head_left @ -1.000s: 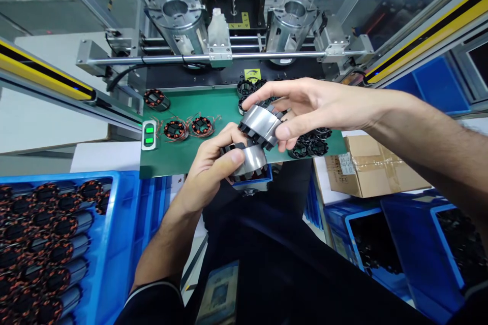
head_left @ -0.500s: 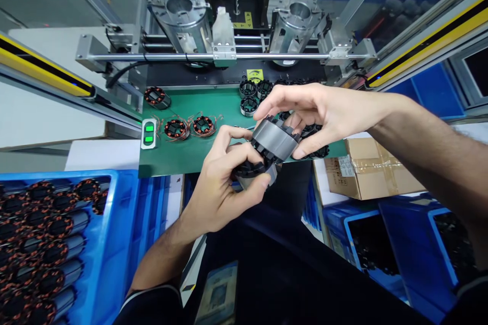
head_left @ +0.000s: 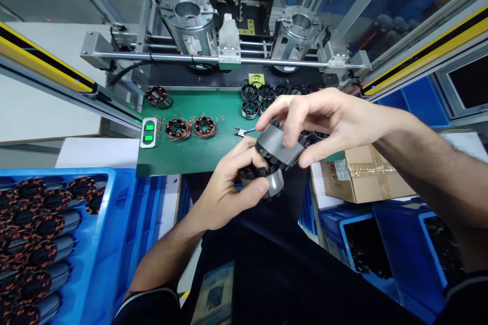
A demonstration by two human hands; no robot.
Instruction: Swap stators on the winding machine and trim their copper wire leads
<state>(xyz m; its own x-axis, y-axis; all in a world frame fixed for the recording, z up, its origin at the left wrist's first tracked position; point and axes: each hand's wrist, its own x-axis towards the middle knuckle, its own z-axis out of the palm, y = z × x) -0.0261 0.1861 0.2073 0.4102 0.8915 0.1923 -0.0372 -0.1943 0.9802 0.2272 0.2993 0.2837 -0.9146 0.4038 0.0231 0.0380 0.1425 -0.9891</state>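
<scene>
Upper stator core (head_left: 276, 145) is in your R hand (head_left: 328, 116), thumb & fingers wrapped round its rim; lower stator core (head_left: 276, 181) is pinched in your L hand (head_left: 229, 194). Both up by green mat's (head_left: 168, 160) near edge, poss. touching. Copper-wound stators (head_left: 178, 135) sit mat's L; your pair & bare cores (head_left: 250, 115), mat's far R, show no copper, so prob. unwound.

Wears near-black navy clothing (head_left: 282, 274) across the lower middle of the frame. Has a left sleeve (head_left: 148, 309) at lower left and a right sleeve (head_left: 467, 302) in the lower right corner, both short and edged with thin white piping (head_left: 152, 290). Carries a flat rectangular badge (head_left: 214, 294), pale tan and grey-green with a dark square, bottom left of centre, too blurred to read. Leaves left hand (head_left: 232, 193), right hand (head_left: 331, 119) and both forearms (head_left: 168, 246) bare.
</scene>
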